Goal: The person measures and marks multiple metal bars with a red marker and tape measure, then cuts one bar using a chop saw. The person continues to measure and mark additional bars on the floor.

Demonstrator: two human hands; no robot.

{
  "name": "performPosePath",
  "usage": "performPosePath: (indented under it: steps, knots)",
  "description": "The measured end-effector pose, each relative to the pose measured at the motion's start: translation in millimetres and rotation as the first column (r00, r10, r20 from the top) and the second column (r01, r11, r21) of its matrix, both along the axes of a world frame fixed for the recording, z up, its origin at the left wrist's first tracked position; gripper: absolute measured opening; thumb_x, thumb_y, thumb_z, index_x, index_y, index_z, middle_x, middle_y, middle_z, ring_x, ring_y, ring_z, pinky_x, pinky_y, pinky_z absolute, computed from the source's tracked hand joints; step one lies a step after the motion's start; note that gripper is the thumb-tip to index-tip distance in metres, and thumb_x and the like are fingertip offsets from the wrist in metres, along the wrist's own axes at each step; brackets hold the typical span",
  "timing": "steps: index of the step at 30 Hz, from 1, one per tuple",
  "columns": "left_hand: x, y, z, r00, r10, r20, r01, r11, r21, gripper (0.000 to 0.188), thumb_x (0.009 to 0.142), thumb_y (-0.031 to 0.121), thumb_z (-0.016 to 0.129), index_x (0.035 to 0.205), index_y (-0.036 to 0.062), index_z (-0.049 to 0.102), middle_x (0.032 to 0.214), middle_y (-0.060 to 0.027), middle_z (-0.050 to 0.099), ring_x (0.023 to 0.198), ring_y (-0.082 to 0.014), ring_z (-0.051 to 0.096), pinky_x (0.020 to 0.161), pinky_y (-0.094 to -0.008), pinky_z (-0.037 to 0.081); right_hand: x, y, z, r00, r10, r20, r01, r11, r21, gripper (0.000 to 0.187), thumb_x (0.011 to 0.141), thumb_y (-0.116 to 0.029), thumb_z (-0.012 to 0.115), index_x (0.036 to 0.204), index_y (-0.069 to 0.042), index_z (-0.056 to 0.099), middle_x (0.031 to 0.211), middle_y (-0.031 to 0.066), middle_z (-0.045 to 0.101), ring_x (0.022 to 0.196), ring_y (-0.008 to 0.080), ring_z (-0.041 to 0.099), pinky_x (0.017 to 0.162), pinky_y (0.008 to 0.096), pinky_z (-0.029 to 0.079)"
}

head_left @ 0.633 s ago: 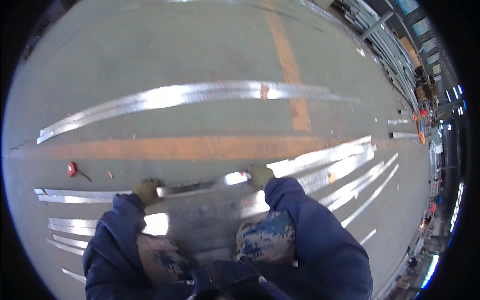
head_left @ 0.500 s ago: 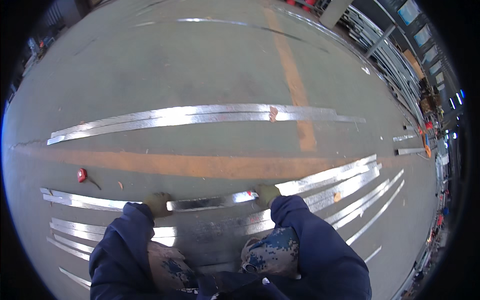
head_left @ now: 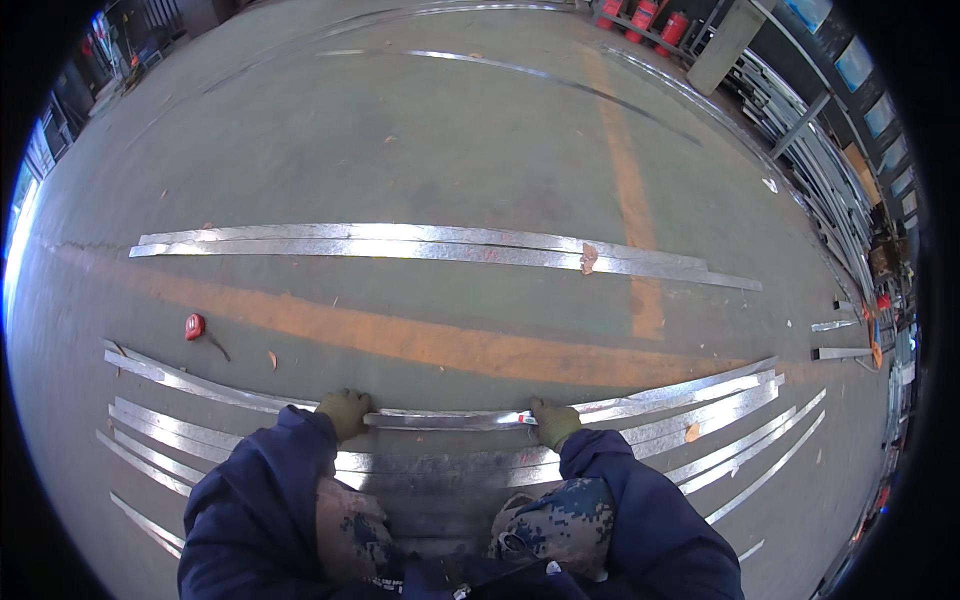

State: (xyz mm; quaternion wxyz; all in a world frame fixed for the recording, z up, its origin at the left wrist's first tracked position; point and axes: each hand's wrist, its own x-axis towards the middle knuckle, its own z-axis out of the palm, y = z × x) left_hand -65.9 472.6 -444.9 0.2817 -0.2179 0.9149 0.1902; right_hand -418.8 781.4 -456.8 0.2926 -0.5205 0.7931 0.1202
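Observation:
A long galvanized metal strip [head_left: 450,421] spans from left to right in front of my knees, alongside at least one more strip. Around it my left hand [head_left: 345,412], in an olive-green glove, is closed. My right hand [head_left: 555,422], gloved alike, grips it farther right; the undersides of both hands are hidden. Beside the right fingers a small red-and-white mark [head_left: 526,418] shows on the metal. Closer to me, wide strips [head_left: 440,466] lie on the floor, partly covered by my sleeves and knees.
Across the floor ahead lie two more long strips [head_left: 400,240], with a dry leaf [head_left: 589,259] on them. A red tape measure [head_left: 195,326] rests at left. Orange lines [head_left: 440,345] cross the floor. Fire extinguishers [head_left: 672,32] and stacked metal profiles [head_left: 815,190] stand far right.
My view has tilted, so the floor strips and tape measure sit differently in it. Between my hands the strip shows a narrower face than before. Both hands keep their hold.

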Motion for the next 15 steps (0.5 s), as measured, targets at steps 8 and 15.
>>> performPosePath:
  steps: [8, 15]
  knots:
    - [-5.1, -8.4, -17.0, 0.993, -0.117, -0.029, 0.117, 0.993, 0.004, 0.051, 0.088, 0.045, 0.071, 0.131, 0.0186, 0.065, 0.128, -0.0174, 0.066, 0.124, -0.0379, 0.06, 0.102, -0.0521, 0.05, -19.2, -5.5, -10.8, 0.995, 0.092, -0.031, -0.095, 0.992, -0.081, 0.065, 0.076, -0.039, 0.079, 0.132, -0.014, 0.057, 0.131, 0.0155, 0.062, 0.118, 0.039, 0.064, 0.098, 0.0507, 0.052]
    - [17.6, -10.3, -33.7, 0.984, -0.012, -0.18, 0.027, 0.996, 0.081, 0.054, 0.084, 0.042, 0.076, 0.125, 0.009, 0.062, 0.113, -0.0222, 0.07, 0.105, -0.0411, 0.068, 0.091, -0.0524, 0.053, -21.2, -4.3, -19.7, 0.993, 0.033, 0.116, -0.012, 0.984, -0.176, 0.059, 0.067, -0.033, 0.083, 0.122, -0.016, 0.069, 0.118, 0.0153, 0.07, 0.112, 0.0374, 0.066, 0.096, 0.0482, 0.052]
